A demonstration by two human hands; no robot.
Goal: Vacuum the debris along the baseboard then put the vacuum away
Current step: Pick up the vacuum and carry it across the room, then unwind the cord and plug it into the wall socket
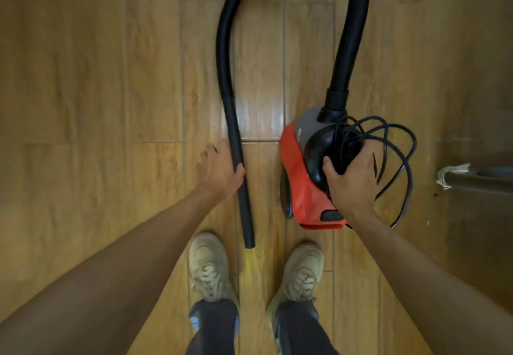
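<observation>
Now clasping wand in left hand, thumb hooked round; gripping vacuum by its handle, with bunched cord, in right hand, right of centre, just beyond shoes. Could trip on dangling loops slipping down near feet.

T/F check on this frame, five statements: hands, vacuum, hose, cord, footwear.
1. The left hand holds the black tube. True.
2. The vacuum is blue. False: its body is red, with grey and black on top.
3. The cord lies in loose loops at the right hand, which grips the vacuum's top. True.
4. The hose is detached from the vacuum. False: it plugs into the vacuum's top.
5. The person is barefoot. False: beige shoes are on both feet.
</observation>
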